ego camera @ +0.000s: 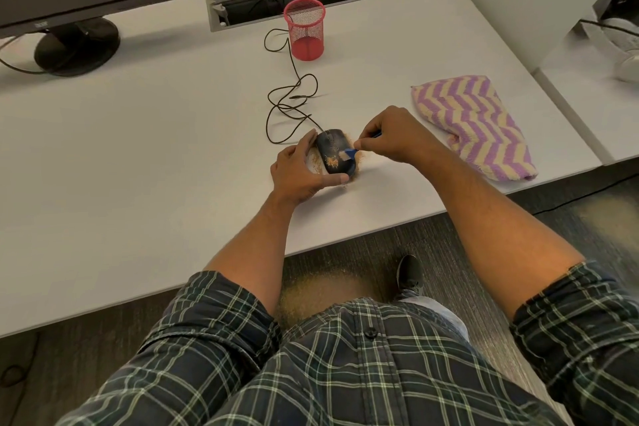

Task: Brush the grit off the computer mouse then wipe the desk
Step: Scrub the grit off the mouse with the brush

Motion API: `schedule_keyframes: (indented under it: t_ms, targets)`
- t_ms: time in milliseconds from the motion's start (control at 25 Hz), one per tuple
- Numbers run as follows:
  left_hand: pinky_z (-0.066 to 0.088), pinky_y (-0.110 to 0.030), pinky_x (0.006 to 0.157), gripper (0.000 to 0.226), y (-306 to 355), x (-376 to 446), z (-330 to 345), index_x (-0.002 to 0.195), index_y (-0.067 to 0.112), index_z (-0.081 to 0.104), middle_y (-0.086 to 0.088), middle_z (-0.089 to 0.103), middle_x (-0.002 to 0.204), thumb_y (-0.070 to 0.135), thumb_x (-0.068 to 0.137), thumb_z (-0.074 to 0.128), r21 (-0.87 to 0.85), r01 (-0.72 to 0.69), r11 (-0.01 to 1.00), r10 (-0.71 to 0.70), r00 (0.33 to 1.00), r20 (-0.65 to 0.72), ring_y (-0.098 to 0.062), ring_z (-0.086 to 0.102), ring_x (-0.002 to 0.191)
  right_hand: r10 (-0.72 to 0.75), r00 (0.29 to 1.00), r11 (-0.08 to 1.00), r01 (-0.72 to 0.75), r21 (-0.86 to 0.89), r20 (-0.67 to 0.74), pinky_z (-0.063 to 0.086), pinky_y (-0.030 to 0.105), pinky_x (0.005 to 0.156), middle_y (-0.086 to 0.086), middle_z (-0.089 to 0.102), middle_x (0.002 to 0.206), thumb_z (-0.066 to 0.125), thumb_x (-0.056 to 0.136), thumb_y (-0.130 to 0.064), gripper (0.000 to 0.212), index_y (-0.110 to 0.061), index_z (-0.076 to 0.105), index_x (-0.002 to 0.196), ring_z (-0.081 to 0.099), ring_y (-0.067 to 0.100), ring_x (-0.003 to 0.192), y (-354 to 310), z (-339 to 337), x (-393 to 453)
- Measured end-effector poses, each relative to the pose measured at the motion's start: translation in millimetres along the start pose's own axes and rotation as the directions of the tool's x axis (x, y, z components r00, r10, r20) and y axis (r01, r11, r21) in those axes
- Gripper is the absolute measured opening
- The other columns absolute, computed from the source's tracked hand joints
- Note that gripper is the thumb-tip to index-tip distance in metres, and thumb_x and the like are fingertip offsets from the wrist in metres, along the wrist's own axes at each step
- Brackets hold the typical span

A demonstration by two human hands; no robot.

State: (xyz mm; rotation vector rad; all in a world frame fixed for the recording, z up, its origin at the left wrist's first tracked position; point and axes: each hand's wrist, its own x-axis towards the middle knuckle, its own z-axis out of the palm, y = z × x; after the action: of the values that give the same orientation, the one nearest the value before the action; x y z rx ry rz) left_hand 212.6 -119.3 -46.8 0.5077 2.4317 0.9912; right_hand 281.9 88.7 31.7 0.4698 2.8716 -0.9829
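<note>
The mouse [334,155] is sitting near the desk's [138,149] near edge, middle of the scene, and the brushing is happening right now. The risk, as I'm judging it: grit [315,164] is piling on the desk both left and right of the mouse, close enough to the edge that a hard flick could be sending it over onto the carpet, where no cloth is going to reach it. A patch of orange grit is also clinging to the mouse's back, and a brush pushing toward the wheel could be driving it into the gaps. And the cable [290,104] is looping loose on the far side, so a tug there could be shifting the mouse mid-stroke. Now the hands: the left hand [300,169] is cupping the mouse, fingers curled along its left side and thumb closing round the near end, steadying it. The right hand [387,135] is pinched tight on a small blue brush [349,152], fingers together, bristles touching the mouse's right flank. The striped cloth [473,124] is waiting to the right, untouched, well apart from both hands.
</note>
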Motion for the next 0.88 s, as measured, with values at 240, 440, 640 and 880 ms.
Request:
schedule_keyframes:
  t_ms: [240, 440, 640, 880]
  targets:
    - [0.019, -0.042, 0.118, 0.123, -1.1, 0.3, 2.4, 0.157, 0.051, 0.027, 0.005, 0.042, 0.157, 0.086, 0.048, 0.072, 0.015, -0.006, 1.000, 0.006, 1.000, -0.015, -0.021, 0.026, 0.148, 0.025, 0.998, 0.997, -0.021, 0.077, -0.050, 0.047, 0.019, 0.056, -0.015, 0.066, 0.071, 0.076, 0.084, -0.024, 0.012, -0.014, 0.081, 0.089, 0.065, 0.008, 0.067, 5.4, -2.1, 0.0]
    - [0.019, -0.043, 0.118, 0.128, -0.1, 1.4, 1.2, 0.159, 0.050, 0.024, 0.005, 0.041, 0.158, 0.082, 0.045, 0.072, -0.011, 0.014, 1.000, -0.014, 1.000, -0.012, -0.021, 0.027, 0.147, 0.030, 1.000, 0.995, -0.030, 0.093, -0.003, 0.041, 0.014, 0.051, -0.015, 0.067, 0.070, 0.076, 0.084, -0.025, 0.014, -0.014, 0.081, 0.090, 0.059, 0.006, 0.059, 12.4, -5.6, -0.6]
    - [0.019, -0.043, 0.118, 0.126, -0.5, 3.2, 0.9, 0.160, 0.049, 0.021, 0.008, 0.041, 0.160, 0.075, 0.049, 0.077, -0.016, 0.009, 1.000, -0.009, 1.000, -0.002, -0.021, 0.027, 0.147, 0.009, 0.998, 0.997, -0.004, 0.081, -0.055, 0.044, 0.016, 0.058, -0.011, 0.068, 0.075, 0.076, 0.085, -0.025, 0.015, -0.014, 0.080, 0.093, 0.063, 0.005, 0.068, 9.3, -2.6, 1.8]
    - [0.021, -0.042, 0.118, 0.128, 0.0, 3.0, 0.3, 0.159, 0.050, 0.021, 0.009, 0.043, 0.158, 0.077, 0.046, 0.074, -0.017, 0.013, 1.000, -0.014, 1.000, -0.007, -0.021, 0.030, 0.146, 0.021, 0.996, 0.991, -0.009, 0.133, -0.086, 0.056, 0.028, 0.070, -0.006, 0.073, 0.081, 0.075, 0.084, -0.025, 0.015, -0.013, 0.081, 0.092, 0.067, 0.008, 0.074, 5.8, 6.5, 8.3]
